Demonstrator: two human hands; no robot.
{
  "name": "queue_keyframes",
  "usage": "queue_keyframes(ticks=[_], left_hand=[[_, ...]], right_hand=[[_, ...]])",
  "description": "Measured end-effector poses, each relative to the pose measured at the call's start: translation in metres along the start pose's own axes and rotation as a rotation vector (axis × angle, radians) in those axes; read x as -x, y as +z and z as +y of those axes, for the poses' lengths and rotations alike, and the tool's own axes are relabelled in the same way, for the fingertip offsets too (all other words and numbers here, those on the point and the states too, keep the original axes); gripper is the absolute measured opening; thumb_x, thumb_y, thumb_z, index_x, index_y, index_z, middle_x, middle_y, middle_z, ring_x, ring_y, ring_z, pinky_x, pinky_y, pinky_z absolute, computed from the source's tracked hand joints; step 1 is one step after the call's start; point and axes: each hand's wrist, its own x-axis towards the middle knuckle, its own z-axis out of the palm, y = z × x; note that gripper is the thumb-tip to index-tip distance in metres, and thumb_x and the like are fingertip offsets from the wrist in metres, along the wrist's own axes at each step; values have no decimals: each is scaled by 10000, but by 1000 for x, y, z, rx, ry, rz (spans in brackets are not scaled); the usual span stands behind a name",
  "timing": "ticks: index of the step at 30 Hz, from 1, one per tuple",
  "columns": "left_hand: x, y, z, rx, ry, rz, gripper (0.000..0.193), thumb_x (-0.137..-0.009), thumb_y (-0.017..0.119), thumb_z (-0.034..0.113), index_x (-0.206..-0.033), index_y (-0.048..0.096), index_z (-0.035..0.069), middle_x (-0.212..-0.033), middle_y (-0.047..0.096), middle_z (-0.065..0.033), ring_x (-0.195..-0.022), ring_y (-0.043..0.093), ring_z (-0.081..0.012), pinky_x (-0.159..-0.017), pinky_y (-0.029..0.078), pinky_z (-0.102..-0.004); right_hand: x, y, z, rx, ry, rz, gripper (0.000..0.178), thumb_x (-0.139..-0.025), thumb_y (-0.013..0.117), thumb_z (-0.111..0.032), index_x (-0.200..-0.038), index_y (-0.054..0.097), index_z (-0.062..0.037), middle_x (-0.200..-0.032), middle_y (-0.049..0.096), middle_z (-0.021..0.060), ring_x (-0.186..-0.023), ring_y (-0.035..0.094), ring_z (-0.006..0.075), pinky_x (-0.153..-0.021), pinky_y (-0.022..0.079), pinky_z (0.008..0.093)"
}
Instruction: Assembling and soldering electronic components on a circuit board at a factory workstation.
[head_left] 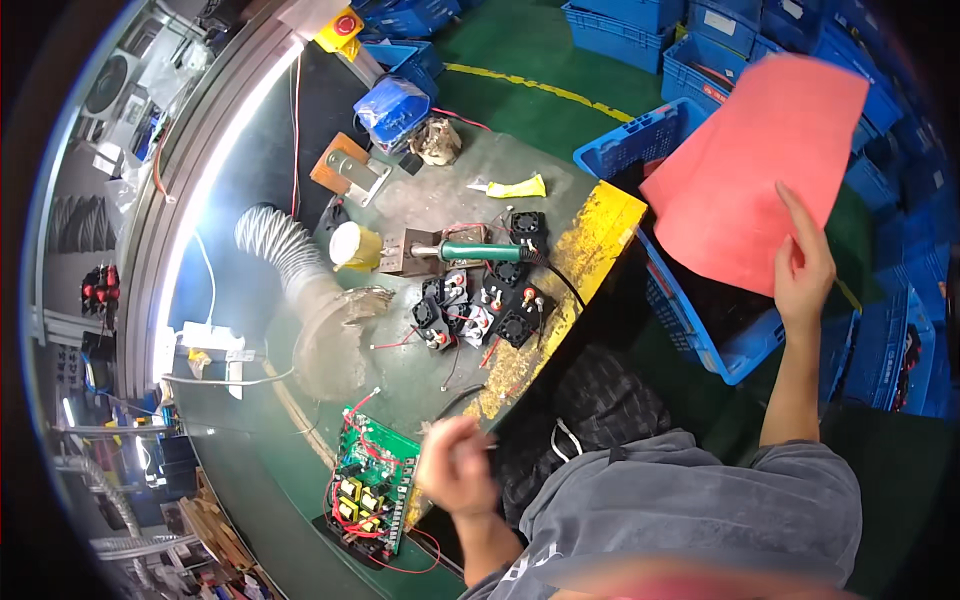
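My right hand (806,265) grips the edge of a large red sheet (745,170), its index finger stretched along the surface. The sheet is raised over a blue crate (665,285) and hides part of its dark contents. My left hand (457,468) is smeared by motion beside a green circuit board (375,450) at the near end of the bench; its fingers look bent, but whether they hold anything is unclear. Red wires and yellow-wrapped parts sit on that board. Several small black fans (515,327) with wires lie mid-bench, beside a soldering iron (480,252) with a green handle.
The bench (425,195) has a worn yellow edge (600,225). A flexible exhaust duct (275,240), a yellow roll (355,246), a yellow tube (515,187) and a blue container (392,110) stand or lie on it. Blue crates (620,38) are stacked behind and to the right.
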Motion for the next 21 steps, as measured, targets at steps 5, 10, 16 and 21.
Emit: queue_keyframes(ticks=[5,10,16,21], left_hand=[[5,98,19,532,47,-704,1177,-761,860,305,-1622,124,-16,-1660,243,-217,-1497,329,-354,-1122,417,-437],[8,148,11,803,-336,-863,901,-838,754,354,-1528,351,-61,-1486,511,-209,-1353,518,-342,-1129,429,-447],[-7,162,-6,937,-92,-822,857,-815,840,272,-1488,408,-35,-1464,496,-201,-1304,543,-330,-1054,496,-463],[-9,186,26,836,-315,-564,464,-833,692,-25,-1286,593,-8,-1257,645,-166,-1108,658,-307,-1010,560,-498]], right_hand=[[-1,-42,-44,-514,-27,-291,441,-746,534,122,-1116,759,36,-1071,769,173,-948,742,237,-840,556,303],[13,-30,-60,-1196,-69,-723,435,-671,567,51,-1047,785,28,-981,783,153,-858,760,227,-781,575,305],[67,12,-31,-1266,122,-452,424,-722,571,48,-1093,760,-32,-1083,762,119,-1032,715,250,-950,519,340],[110,14,-7,-664,294,-235,391,-743,732,-55,-1126,659,-20,-1214,652,154,-1067,630,326,-957,481,409]])
